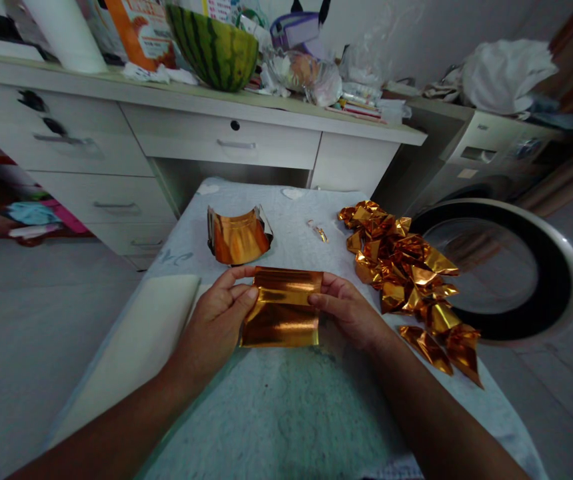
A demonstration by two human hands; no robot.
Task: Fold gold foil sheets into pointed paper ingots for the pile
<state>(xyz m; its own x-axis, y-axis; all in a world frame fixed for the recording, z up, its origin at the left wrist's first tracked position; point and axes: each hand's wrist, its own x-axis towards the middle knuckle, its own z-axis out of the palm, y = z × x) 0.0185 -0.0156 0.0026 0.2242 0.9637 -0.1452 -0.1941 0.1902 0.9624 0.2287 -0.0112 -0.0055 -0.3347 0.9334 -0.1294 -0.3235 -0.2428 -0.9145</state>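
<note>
A shiny gold foil sheet (283, 313) is stretched between my two hands above the cloth-covered table. My left hand (223, 310) pinches its left edge near the top, thumb in front. At the right edge, my right hand (349, 310) holds it the same way, with the thumb on the face of the foil. Behind the sheet lies a curved stack of gold foil (240, 237) with raised ends. Several folded gold foil pieces (409, 267) are heaped along the table's right side. A small foil scrap (320, 231) rests between the stack and the heap.
The table (276, 407) has a pale cloth and a whitish sheet (136, 340) at its left. Behind stands a white desk (216, 133) bearing a cut watermelon (213, 50) and bags. An open washing machine door (496, 267) is close to the table's right edge.
</note>
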